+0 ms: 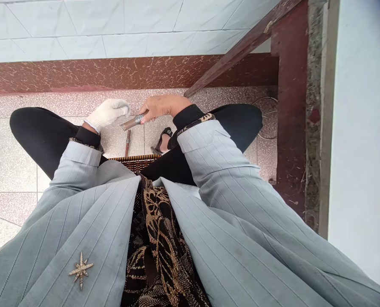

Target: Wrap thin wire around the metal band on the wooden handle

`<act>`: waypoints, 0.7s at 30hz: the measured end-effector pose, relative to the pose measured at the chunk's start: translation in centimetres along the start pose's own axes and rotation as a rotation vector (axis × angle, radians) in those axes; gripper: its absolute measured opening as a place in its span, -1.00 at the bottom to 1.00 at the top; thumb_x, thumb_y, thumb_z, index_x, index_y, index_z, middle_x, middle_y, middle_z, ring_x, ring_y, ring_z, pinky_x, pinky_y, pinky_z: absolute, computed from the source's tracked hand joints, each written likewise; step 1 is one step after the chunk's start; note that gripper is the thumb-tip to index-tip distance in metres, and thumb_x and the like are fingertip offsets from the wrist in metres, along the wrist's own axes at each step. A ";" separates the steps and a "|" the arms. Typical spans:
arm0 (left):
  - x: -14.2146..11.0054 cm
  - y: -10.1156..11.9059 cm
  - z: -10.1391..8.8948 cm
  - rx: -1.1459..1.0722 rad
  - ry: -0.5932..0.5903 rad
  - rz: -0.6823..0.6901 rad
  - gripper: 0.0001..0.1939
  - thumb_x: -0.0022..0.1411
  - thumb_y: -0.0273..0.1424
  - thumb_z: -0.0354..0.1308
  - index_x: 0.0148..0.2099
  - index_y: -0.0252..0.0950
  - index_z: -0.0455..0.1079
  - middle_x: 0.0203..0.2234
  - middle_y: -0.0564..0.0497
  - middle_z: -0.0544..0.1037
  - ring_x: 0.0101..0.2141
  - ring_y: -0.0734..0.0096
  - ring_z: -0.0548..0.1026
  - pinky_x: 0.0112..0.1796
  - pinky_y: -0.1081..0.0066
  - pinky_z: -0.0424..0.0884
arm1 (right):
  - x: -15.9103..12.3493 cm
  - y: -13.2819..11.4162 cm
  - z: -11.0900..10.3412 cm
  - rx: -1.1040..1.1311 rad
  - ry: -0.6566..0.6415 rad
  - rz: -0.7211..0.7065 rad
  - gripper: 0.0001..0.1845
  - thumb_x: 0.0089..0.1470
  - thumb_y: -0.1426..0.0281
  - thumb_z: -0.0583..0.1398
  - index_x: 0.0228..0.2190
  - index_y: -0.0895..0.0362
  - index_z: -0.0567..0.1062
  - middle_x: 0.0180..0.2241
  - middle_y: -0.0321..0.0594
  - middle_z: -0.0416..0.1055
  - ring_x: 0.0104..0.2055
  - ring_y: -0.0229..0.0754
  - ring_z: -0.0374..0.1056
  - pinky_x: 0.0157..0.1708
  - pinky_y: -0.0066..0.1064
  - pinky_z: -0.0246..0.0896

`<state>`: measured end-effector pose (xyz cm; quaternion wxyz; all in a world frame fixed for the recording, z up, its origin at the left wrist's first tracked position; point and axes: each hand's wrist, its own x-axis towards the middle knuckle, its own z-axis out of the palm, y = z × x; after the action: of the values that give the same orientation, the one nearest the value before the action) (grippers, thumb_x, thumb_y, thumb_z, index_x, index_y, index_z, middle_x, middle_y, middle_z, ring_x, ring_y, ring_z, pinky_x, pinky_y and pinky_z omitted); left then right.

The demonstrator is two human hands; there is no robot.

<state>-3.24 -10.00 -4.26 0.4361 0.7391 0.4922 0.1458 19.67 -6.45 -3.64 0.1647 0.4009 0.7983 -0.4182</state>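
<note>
My right hand [159, 106], bare, is closed around a short, thick brown stick-like tool [131, 123] with grey wrapping near my fingers. Its blunt end points down and left toward my other hand. My left hand [108, 114] wears a white knitted glove, and its fingers are drawn together in a pinch. Whatever sits between those fingertips is too small and blurred to name. Below the two hands, a thin reddish-brown stick-like piece [128, 143] extends above the rim of a woven basket [135, 161]; my jacket and lap partly hide the basket.
Speckled floor tiles [11, 153] lie under my spread knees. A black shoe [162, 140] shows between my legs. Ahead is a white tiled wall [97, 25] with a brown base. To the right stand a dark red wooden frame [289, 106] and a coiled wire [269, 137].
</note>
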 end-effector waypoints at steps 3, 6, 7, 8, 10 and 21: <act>0.3 -0.6 0.1 -0.037 -0.003 0.006 -0.82 0.24 -0.39 0.04 -0.31 -0.31 0.45 -0.54 0.05 0.34 -0.48 0.46 0.31 -0.38 0.41 0.17 | -0.5 -0.3 -0.4 0.109 -0.093 -0.135 -0.74 0.19 0.34 0.30 -0.15 0.26 0.65 -0.53 -0.32 0.41 -0.46 -0.33 0.27 -0.33 -0.42 0.10; 0.3 -0.7 0.2 -0.098 0.023 0.023 -0.81 0.29 -0.35 0.05 -0.31 -0.32 0.42 -0.56 0.06 0.30 -0.52 0.50 0.23 -0.41 0.41 0.15 | -1.4 -0.4 -1.0 0.329 0.034 -0.302 -0.80 0.15 0.36 0.31 -0.25 0.26 0.62 -0.46 -0.25 0.45 -0.45 -0.30 0.29 -0.34 -0.40 0.19; 0.2 -0.7 0.2 -0.122 0.020 0.028 -0.80 0.31 -0.33 0.05 -0.29 -0.32 0.42 -0.57 0.06 0.29 -0.53 0.50 0.21 -0.42 0.41 0.15 | -1.7 -0.3 -1.2 0.430 0.139 -0.338 -0.79 0.13 0.33 0.33 -0.26 0.23 0.61 -0.41 -0.22 0.48 -0.42 -0.29 0.31 -0.32 -0.38 0.23; 0.2 -0.6 0.2 -0.143 0.009 0.032 -0.78 0.34 -0.30 0.04 -0.26 -0.31 0.42 -0.57 0.06 0.28 -0.54 0.51 0.20 -0.43 0.41 0.15 | -1.9 -0.2 -1.4 0.541 0.253 -0.362 -0.76 0.12 0.26 0.35 -0.26 0.19 0.59 -0.36 -0.19 0.50 -0.39 -0.27 0.32 -0.30 -0.36 0.26; 0.1 -0.5 0.2 -0.167 -0.035 0.040 -0.74 0.39 -0.27 0.00 -0.21 -0.31 0.44 -0.57 0.07 0.26 -0.55 0.53 0.19 -0.43 0.42 0.15 | -2.0 0.2 -1.7 0.766 0.478 -0.362 -0.61 0.09 0.06 0.35 -0.24 0.11 0.55 -0.27 -0.16 0.51 -0.33 -0.23 0.32 -0.26 -0.33 0.31; 0.0 -0.6 0.7 -0.201 -0.176 0.058 -0.73 0.35 -0.27 0.06 -0.26 -0.33 0.48 -0.53 0.03 0.37 -0.54 0.55 0.26 -0.43 0.46 0.18 | -0.1 0.9 -1.4 0.783 0.428 -0.109 -0.34 0.19 -0.15 0.22 0.01 0.15 0.44 -0.24 -0.11 0.50 -0.16 -0.09 0.42 -0.22 -0.32 0.37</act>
<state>-3.14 -10.24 -5.12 0.5451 0.7155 0.4135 0.1414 20.52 -5.03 -3.23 -0.1904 0.4680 0.6160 -0.6044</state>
